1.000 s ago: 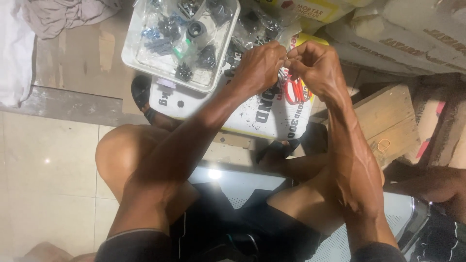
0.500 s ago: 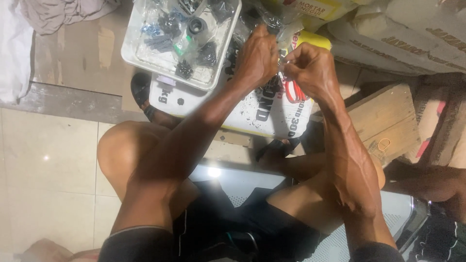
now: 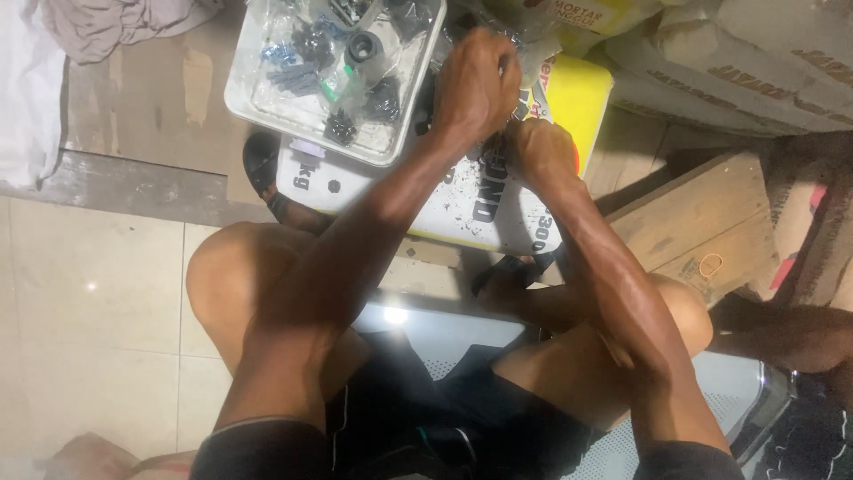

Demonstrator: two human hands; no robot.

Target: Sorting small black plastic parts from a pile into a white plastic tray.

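Observation:
My left hand (image 3: 475, 84) hovers with curled fingers by the right edge of a clear plastic tray (image 3: 258, 107), which holds several small black parts and a black ring (image 3: 362, 46). What its fingertips touch is hidden. Just below and to the right, my right hand (image 3: 542, 147) is closed in a fist around something small and dark, mostly hidden. Both hands are over a white printed sack (image 3: 462, 213) that lies flat under the tray. My bare knees (image 3: 227, 276) frame the sack.
A yellow package (image 3: 577, 93) and pale printed sacks (image 3: 729, 62) lie behind the hands. A wooden crate (image 3: 702, 222) stands at right, with another person's limb (image 3: 791, 333) beside it. Cloth (image 3: 115, 22) lies at top left. Black sandals (image 3: 267, 173) rest on the tiled floor.
Both hands have dropped lower in the view and parted slightly. The left hand now reaches ahead toward the tray's edge while the right stays closed behind it.

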